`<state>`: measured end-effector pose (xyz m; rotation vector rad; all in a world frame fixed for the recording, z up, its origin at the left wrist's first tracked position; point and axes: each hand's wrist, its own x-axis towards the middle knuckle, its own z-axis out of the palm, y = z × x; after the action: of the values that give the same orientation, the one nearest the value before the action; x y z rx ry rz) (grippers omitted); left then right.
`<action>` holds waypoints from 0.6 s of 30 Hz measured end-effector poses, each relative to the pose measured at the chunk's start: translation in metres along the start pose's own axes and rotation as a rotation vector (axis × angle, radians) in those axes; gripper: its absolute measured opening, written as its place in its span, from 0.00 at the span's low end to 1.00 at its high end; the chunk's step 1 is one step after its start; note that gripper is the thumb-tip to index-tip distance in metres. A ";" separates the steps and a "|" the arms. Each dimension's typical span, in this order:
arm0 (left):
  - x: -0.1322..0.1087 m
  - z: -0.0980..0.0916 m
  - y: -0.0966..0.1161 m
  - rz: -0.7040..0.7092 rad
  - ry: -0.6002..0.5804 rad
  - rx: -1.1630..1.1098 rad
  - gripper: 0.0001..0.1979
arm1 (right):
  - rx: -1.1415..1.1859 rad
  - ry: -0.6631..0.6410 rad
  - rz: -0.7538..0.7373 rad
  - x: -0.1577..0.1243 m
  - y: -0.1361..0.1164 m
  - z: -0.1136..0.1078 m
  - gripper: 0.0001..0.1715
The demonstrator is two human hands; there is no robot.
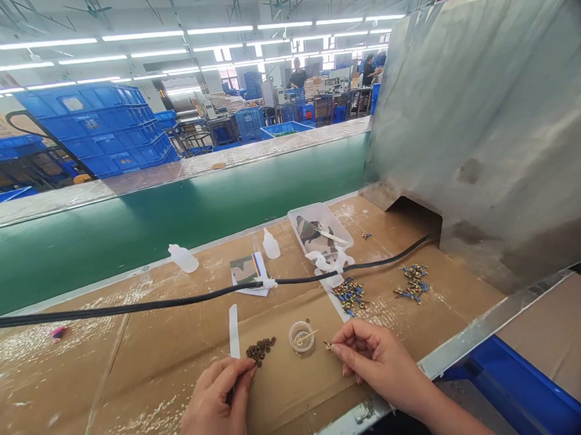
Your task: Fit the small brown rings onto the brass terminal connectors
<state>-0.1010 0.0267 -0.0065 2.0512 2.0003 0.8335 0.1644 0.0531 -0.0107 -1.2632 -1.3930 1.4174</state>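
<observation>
My left hand (217, 403) is closed in a pinch at the near edge of a pile of small dark brown ring-like pieces (261, 350); whatever lies between its fingertips is hidden. Between the thumb and forefinger of my right hand (370, 355) is a tiny pale piece with a dark tip (328, 346). A small round clear cup (301, 339) stands between my hands, a thin pale stick resting across it. Beyond my right hand lie two heaps of tiny blue, yellow and dark pieces, one nearer (350, 297) and one farther right (413, 284).
A black cable (130, 308) crosses the cardboard-covered bench. Behind it are two white squeeze bottles (183, 258) (271, 244), a camouflage-patterned piece (247, 270) and a clear plastic tray (346, 231). A metal housing (500, 135) rises at right; a green belt (212, 212) runs behind.
</observation>
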 end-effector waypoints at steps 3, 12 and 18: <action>0.002 0.001 0.000 0.048 0.008 0.030 0.07 | 0.001 0.004 0.007 -0.001 -0.001 0.000 0.15; 0.006 0.001 0.006 0.312 0.007 0.175 0.07 | 0.025 -0.007 0.020 -0.002 -0.003 0.001 0.14; 0.008 0.007 0.003 0.463 0.038 0.249 0.05 | 0.034 0.005 0.030 -0.001 -0.006 0.001 0.14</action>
<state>-0.0953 0.0357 -0.0087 2.7214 1.7411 0.7224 0.1633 0.0523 -0.0050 -1.2703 -1.3461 1.4512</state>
